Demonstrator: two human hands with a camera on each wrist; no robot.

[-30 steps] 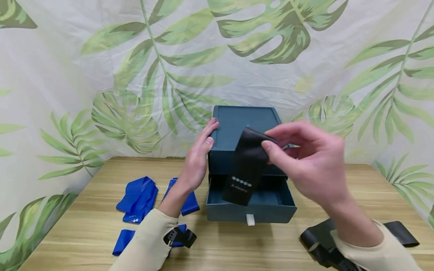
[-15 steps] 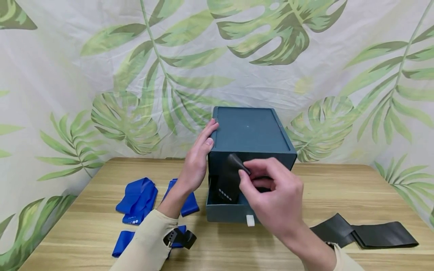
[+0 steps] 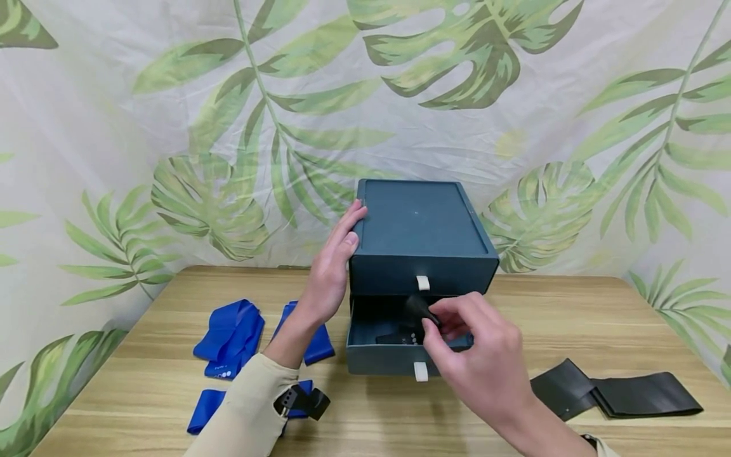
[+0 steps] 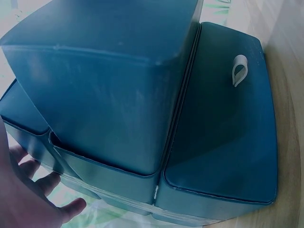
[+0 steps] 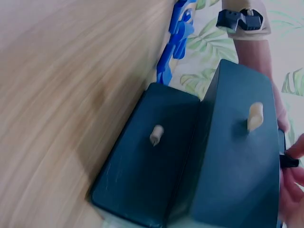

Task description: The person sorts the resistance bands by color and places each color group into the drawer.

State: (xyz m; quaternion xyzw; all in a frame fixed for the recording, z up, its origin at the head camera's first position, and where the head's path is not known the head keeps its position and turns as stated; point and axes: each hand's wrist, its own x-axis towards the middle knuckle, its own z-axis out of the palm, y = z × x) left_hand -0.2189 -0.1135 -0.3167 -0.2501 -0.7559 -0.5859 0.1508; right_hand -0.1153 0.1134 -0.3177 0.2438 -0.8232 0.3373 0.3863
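Smooth black band [image 3: 419, 311], now lower, inside the rectangular drawer [image 3: 379, 360]

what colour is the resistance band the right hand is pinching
Black; the resistance band in the right hand shows best in the head view.

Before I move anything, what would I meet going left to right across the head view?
Crumpled blue band → left hand → two-drawer box → right hand, partly in front of the box → loose black banding.
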